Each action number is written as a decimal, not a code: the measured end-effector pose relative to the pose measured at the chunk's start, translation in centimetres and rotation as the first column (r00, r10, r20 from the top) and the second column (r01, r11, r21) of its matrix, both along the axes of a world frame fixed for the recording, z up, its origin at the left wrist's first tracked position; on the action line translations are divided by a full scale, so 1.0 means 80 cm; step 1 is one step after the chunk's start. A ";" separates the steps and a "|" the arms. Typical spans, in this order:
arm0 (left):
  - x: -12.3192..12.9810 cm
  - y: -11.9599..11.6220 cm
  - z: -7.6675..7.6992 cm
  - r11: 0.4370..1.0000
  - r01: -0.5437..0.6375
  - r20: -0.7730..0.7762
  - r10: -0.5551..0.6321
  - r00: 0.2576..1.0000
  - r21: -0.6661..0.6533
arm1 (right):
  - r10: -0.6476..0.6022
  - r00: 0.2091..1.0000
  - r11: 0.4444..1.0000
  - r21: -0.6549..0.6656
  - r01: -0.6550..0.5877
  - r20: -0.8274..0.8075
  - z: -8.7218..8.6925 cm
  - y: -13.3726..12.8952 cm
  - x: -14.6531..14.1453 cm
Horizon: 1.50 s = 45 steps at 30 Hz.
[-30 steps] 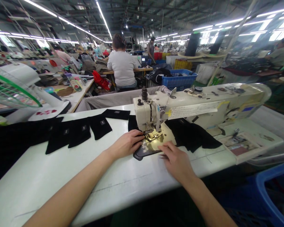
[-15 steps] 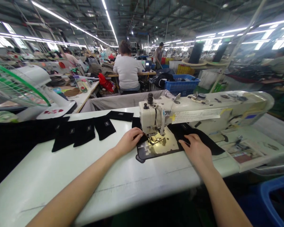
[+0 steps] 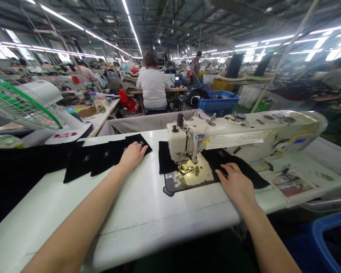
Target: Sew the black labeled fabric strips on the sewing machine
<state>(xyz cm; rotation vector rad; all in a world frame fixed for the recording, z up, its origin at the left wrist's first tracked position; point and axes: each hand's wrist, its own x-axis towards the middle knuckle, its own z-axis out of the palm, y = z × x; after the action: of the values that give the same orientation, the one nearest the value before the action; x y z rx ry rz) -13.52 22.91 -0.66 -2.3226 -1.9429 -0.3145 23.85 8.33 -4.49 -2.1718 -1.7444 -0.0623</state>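
Evidently ordered for reach: contents of one sewing place, by position.

Item: sewing machine (image 3: pixel 287 125), set across the right half of the pale surface (image 3: pixel 136 208); needle area lit, presumably for sight of the dark cloth.

Item: black cloth pieces (image 3: pixel 78 165), overlapping in a row left of the machine, labels upward; the stagger probably lets each be taken singly.

Item: end piece (image 3: pixel 134 138), at the row's near-machine end. Left hand (image 3: pixel 132 157) lies over it, fingers across the label; whether this grip is closed on the cloth or merely resting cannot be told.

Item: separate black piece (image 3: pixel 165 158), flat beside the metal plate (image 3: pixel 199 176), partly behind the machine head; no hand on it.

Item: black cloth (image 3: pixel 248 172), right of the needle, under the machine arm. Right hand (image 3: pixel 238 185) is at its near edge, fingers bent, apparently to steady it; whether thumb and fingers meet on cloth is unclear.

Item: parts tray (image 3: pixel 294 198), far right, apparently placed clear of the cloth.
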 end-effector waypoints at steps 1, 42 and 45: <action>0.001 -0.012 0.002 1.000 0.006 -0.030 -0.006 1.000 -0.001 | -0.003 1.000 1.000 -0.002 0.003 -0.005 0.000 0.000 0.000; 0.081 -0.174 0.021 0.837 0.542 0.644 -0.454 0.616 0.071 | 0.133 0.988 0.867 0.493 -0.075 -0.084 -0.004 0.000 0.003; 0.143 -0.202 0.011 0.508 0.742 0.898 0.299 0.323 -0.437 | 0.325 0.942 0.763 0.566 -0.313 0.084 0.003 -0.034 -0.028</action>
<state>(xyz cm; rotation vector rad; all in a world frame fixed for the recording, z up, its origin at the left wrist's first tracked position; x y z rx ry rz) -2.06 6.73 0.24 -3.7738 -2.4309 -1.3280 21.60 5.58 -4.22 -1.4203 -1.7679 -0.4237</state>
